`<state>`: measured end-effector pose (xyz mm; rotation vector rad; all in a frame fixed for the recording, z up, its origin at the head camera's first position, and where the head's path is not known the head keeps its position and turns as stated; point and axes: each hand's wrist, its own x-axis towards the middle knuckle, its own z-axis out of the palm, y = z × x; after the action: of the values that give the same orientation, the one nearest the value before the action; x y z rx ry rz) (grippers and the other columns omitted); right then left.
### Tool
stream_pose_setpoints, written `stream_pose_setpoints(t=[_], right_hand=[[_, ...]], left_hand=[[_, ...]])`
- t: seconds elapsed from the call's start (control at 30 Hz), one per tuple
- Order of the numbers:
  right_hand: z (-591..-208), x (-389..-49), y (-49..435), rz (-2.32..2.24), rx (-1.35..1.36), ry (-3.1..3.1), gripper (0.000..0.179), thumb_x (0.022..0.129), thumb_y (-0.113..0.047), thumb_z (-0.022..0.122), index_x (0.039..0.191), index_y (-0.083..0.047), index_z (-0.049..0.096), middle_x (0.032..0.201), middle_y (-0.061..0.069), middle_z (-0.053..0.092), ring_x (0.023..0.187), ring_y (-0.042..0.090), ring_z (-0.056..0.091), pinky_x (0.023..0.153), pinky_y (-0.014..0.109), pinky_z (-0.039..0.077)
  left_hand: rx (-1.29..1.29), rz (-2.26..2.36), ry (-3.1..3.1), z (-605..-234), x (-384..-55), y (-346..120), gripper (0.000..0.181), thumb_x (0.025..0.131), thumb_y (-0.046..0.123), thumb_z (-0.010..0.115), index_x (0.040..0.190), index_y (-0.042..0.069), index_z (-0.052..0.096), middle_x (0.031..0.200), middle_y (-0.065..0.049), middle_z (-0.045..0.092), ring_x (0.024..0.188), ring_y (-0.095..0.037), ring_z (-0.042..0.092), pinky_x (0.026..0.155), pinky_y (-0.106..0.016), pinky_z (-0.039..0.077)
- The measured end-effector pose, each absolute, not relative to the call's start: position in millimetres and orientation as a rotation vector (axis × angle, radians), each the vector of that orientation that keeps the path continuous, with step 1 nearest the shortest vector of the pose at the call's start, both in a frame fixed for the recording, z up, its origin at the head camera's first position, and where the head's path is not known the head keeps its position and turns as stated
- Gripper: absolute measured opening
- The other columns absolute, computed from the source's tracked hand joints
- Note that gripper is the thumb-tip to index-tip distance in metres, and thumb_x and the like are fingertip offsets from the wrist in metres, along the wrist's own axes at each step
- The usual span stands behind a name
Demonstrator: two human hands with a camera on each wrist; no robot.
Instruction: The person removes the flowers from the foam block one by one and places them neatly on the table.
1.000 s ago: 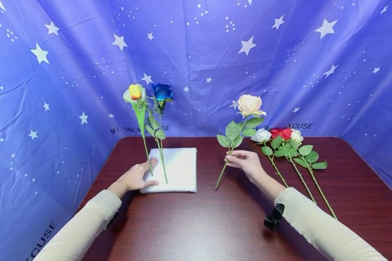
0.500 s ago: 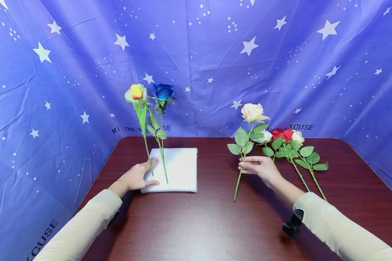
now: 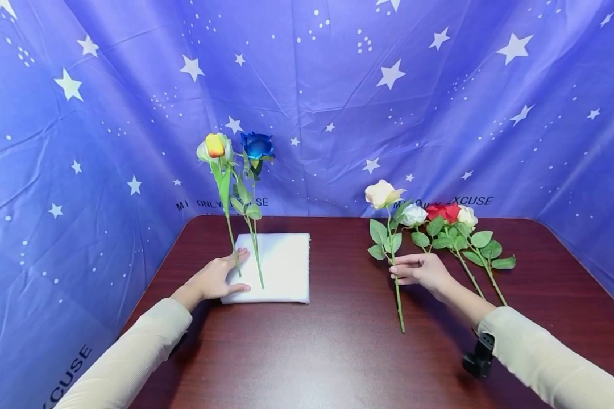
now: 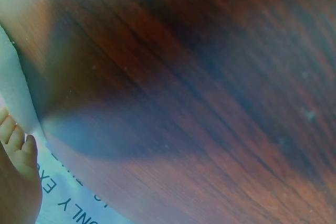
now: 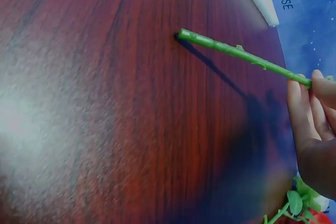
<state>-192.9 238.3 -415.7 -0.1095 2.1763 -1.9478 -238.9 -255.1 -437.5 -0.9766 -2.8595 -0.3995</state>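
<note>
My right hand (image 3: 424,272) pinches the green stem of a pale peach rose (image 3: 382,194), bloom up and stem slanting down over the table. In the right wrist view, the bare lower stem (image 5: 231,49) sticks out past the fingertips. My left hand (image 3: 212,279) rests on the left side of a white foam block (image 3: 286,267), thumb and fingers spread. Standing in that block are a yellow-orange tulip (image 3: 215,145), a blue rose (image 3: 257,146) and a whitish flower (image 3: 202,151) partly hidden behind the tulip. Only part of the left hand (image 4: 21,177) shows in the left wrist view.
Right of the held rose, a white rose (image 3: 414,215), a red rose (image 3: 442,213) and a cream rose (image 3: 467,217) lie on the dark wooden table (image 3: 307,352). The right forearm covers parts of their stems. A blue star-patterned cloth (image 3: 307,79) hangs around the table.
My right hand has moved right and toward the table's front with the peach rose, whose bloom has sunk and tipped left. The left hand stays on the foam block.
</note>
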Motion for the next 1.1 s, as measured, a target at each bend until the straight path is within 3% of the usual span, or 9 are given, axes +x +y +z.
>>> stream_pose_setpoints(t=[0.17, 0.43, 0.83, 1.1], right_hand=[[-419, -190, 245, -1.870, -0.046, 2.175, 0.050, 0.088, 0.003, 0.062, 0.125, 0.030, 0.041, 0.080, -0.007, 0.075, 0.074, 0.004, 0.070, 0.072, 0.026, 0.060], [-422, -186, 256, -1.739, 0.101, 2.188, 0.049, 0.088, 0.000, 0.063, 0.125, 0.027, 0.044, 0.087, -0.002, 0.074, 0.075, 0.002, 0.068, 0.071, 0.025, 0.060], [-417, -190, 266, -1.634, 0.299, 2.263, 0.044, 0.087, 0.001, 0.064, 0.122, 0.024, 0.049, 0.075, -0.006, 0.071, 0.064, 0.001, 0.065, 0.064, 0.022, 0.059], [-413, -192, 273, -1.602, 0.325, 2.298, 0.044, 0.088, 0.000, 0.063, 0.123, 0.023, 0.049, 0.076, -0.004, 0.072, 0.066, 0.001, 0.066, 0.065, 0.024, 0.060]], left_hand=[[-0.974, -0.384, -2.858, -437, -238, -254, 0.085, 0.078, 0.046, 0.073, 0.142, -0.001, 0.044, 0.146, -0.020, 0.046, 0.135, -0.037, 0.045, 0.108, -0.049, 0.042], [-0.975, -0.401, -2.861, -437, -237, -254, 0.085, 0.077, 0.046, 0.073, 0.142, -0.001, 0.044, 0.146, -0.022, 0.046, 0.135, -0.037, 0.045, 0.108, -0.050, 0.042], [-0.988, -0.421, -2.846, -440, -238, -255, 0.084, 0.078, 0.046, 0.073, 0.141, -0.001, 0.045, 0.145, -0.022, 0.047, 0.135, -0.038, 0.045, 0.107, -0.051, 0.042], [-0.978, -0.411, -2.847, -441, -240, -256, 0.085, 0.077, 0.047, 0.073, 0.142, -0.001, 0.045, 0.145, -0.022, 0.047, 0.134, -0.038, 0.046, 0.107, -0.050, 0.042]])
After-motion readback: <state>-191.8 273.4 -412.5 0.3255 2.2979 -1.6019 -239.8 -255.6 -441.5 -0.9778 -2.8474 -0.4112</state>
